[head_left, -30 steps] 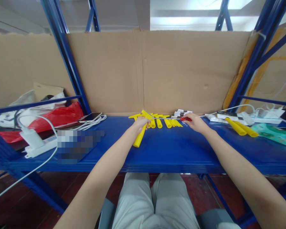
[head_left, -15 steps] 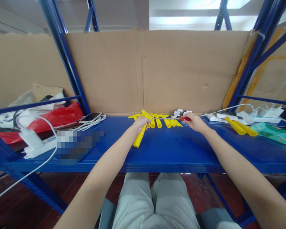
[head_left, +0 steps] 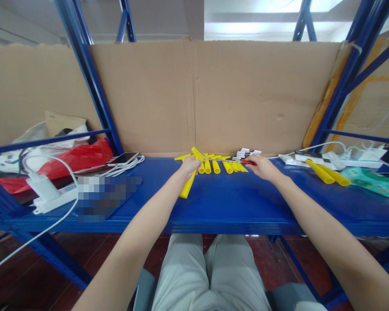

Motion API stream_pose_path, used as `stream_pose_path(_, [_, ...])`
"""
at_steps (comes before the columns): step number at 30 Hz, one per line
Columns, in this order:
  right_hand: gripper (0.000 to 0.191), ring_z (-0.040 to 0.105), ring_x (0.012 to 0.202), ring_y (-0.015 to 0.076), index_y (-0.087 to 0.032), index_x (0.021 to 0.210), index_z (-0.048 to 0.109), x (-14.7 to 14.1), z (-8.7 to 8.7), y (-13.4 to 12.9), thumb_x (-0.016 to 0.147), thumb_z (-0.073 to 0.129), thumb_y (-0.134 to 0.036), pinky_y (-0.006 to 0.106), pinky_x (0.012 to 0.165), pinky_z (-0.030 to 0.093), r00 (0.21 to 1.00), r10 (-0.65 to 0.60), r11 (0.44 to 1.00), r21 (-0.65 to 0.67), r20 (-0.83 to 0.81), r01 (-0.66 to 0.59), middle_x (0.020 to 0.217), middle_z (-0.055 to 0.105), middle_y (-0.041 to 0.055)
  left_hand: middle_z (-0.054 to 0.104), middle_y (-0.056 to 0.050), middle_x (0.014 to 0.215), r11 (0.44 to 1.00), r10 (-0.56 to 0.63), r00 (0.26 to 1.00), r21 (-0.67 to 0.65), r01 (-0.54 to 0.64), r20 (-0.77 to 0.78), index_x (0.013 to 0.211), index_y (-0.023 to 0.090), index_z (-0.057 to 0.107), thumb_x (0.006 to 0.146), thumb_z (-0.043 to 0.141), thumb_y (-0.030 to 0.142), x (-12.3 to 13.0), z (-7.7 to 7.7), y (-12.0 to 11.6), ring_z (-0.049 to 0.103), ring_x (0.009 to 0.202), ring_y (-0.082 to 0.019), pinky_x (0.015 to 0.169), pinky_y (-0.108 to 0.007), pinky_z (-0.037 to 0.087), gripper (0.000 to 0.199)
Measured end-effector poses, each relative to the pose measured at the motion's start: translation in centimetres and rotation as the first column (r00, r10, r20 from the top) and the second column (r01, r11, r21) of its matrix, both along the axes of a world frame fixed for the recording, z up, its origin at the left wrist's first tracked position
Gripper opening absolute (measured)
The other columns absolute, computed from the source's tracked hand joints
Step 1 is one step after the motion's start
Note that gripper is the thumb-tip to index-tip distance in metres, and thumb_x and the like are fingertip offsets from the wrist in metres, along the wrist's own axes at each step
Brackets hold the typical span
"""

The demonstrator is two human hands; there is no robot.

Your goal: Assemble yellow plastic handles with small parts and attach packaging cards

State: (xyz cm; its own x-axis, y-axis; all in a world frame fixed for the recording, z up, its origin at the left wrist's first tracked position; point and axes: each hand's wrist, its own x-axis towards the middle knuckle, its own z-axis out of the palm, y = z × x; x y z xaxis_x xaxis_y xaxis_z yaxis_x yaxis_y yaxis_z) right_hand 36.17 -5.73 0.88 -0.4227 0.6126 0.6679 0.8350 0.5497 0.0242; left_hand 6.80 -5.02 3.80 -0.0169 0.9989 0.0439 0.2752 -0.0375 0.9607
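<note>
My left hand (head_left: 190,166) is closed around a yellow T-shaped tool (head_left: 187,186), its tube-like handle slanting down toward me and its head showing above my fingers. In my right hand (head_left: 262,167) is a screwdriver (head_left: 249,163) with a red handle, gripped by the fingers. Its long thin metal shaft points left, and the tip meets or lies close to the head of the yellow tool; the exact contact is too small to tell. Behind and between the hands lies a row of similar yellow T-shaped tools (head_left: 216,167), with several flat yellow pieces (head_left: 239,167) at its right end.
White-and-black small pieces (head_left: 245,153) lie behind the row, against a cardboard panel (head_left: 246,99). On the right of the blue shelf (head_left: 233,207) are two yellow tubes (head_left: 320,172), a green packet (head_left: 372,180) and cables. A phone (head_left: 127,159), white cables and a power strip (head_left: 56,198) lie left.
My right hand and the screwdriver have shifted slightly to the left. The yellow tool in my left hand has risen a touch; the rest looks unchanged.
</note>
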Motion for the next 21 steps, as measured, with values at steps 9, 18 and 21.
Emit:
stream_pose_path(9, [0.022,0.064,0.087,0.0233,-0.016,0.095,0.067,-1.2,0.3,-0.8,0.085,0.048,-0.02,0.033,0.077,0.049,0.999,-0.041,0.989,-0.144,0.025,0.044,0.095,0.07,0.0122,0.039,0.007,0.041,0.999,0.05,0.998,0.021,-0.049,-0.045,0.068,0.015,0.055,0.074,0.055,0.001,-0.1,0.2,-0.3,0.039,0.036,-0.008,0.041,-0.02,0.031,0.015])
stream_pose_path(18, [0.022,0.066,0.087,0.0234,-0.018,0.102,0.061,-3.3,1.0,-2.9,0.09,0.047,-0.03,0.029,0.069,0.045,0.969,-0.179,0.956,-0.202,0.168,0.212,0.102,0.071,0.0116,0.04,0.006,0.04,0.996,0.082,0.987,0.037,-0.077,-0.139,0.069,0.014,0.057,0.075,0.052,0.001,-0.3,0.4,-0.5,0.039,0.035,-0.008,0.04,-0.02,0.03,0.014])
stream_pose_path(21, [0.021,0.065,0.075,0.0225,-0.019,0.102,0.056,-3.7,1.0,-3.2,0.087,0.051,-0.034,0.027,0.058,0.038,0.947,-0.259,0.937,-0.188,0.192,0.294,0.09,0.071,0.0097,0.039,0.007,0.038,0.997,0.077,0.983,0.044,-0.071,-0.164,0.069,0.014,0.057,0.075,0.052,0.001,-0.3,0.3,-0.4,0.039,0.034,-0.008,0.04,-0.02,0.03,0.015])
